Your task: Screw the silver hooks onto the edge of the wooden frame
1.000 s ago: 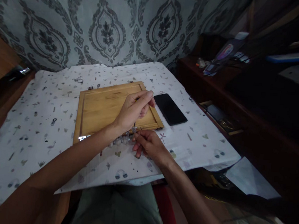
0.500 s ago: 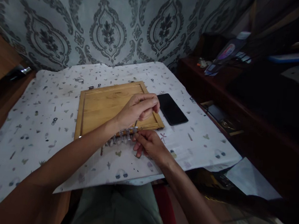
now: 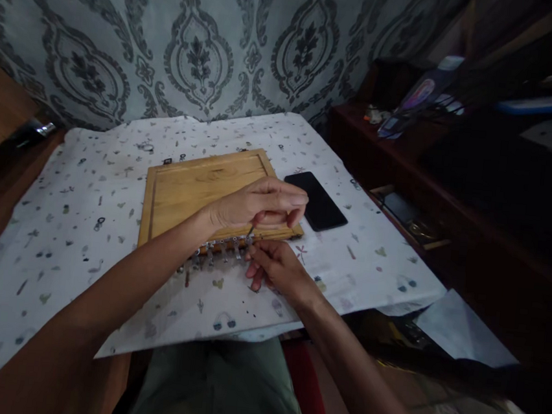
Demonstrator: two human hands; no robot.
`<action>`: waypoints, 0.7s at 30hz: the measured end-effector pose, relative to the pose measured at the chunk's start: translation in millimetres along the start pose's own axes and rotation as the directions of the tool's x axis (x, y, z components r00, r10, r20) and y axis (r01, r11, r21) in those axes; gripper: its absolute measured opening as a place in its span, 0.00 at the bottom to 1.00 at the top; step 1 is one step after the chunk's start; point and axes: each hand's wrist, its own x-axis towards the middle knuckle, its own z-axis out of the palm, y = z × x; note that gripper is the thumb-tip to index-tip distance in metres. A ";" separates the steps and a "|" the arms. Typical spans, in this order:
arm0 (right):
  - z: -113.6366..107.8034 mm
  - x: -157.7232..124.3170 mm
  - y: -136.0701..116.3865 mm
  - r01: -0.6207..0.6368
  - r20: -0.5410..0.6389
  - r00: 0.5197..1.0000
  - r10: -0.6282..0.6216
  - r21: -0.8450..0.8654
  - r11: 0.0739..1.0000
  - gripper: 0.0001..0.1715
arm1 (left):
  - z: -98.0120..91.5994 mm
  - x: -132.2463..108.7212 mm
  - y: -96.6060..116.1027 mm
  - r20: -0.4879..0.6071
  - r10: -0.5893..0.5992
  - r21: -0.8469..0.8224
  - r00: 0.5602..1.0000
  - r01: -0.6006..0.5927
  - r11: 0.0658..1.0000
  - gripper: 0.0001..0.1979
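Note:
A wooden board with a raised rim lies on the patterned white cloth. Along its near edge runs a row of several small clear pieces. Above the board's right part is my left hand, its fingers closed; a thin dark rod points down from beneath it to the row's right end. Whatever the fingers grip is hidden. At that same end, my right hand pinches something too small to make out, beside the board's near right corner.
A black phone lies right of the board on the cloth. Farther right, a bottle stands on a dark red surface, above an open drawer. A patterned wall rises behind the table.
My left hand has shifted slightly right and a little down, its fingers turned more sideways. My right hand has stayed at the row's right end.

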 end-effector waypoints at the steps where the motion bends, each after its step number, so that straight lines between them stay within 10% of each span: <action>1: 0.1 -0.3 -0.4 0.002 -0.003 1.000 -0.002 -0.001 1.000 0.14 | 0.8 0.4 0.4 0.027 -0.017 0.015 1.000 0.016 1.000 0.21; 7: 0.3 0.1 0.4 0.008 -0.004 1.000 -0.008 0.010 1.000 0.15 | -2.7 -2.9 1.4 0.035 -0.025 0.004 0.999 0.025 1.000 0.13; 12: 0.2 2.2 3.0 -0.007 0.001 1.000 0.007 0.031 0.999 0.16 | -7.1 -7.7 6.9 -0.198 0.049 0.090 0.979 -0.031 0.995 0.11; 21: -0.6 3.2 4.4 0.002 0.019 1.000 -0.002 0.041 0.999 0.17 | 9.7 -2.9 -11.4 -0.653 0.154 0.035 0.741 -0.175 0.984 0.21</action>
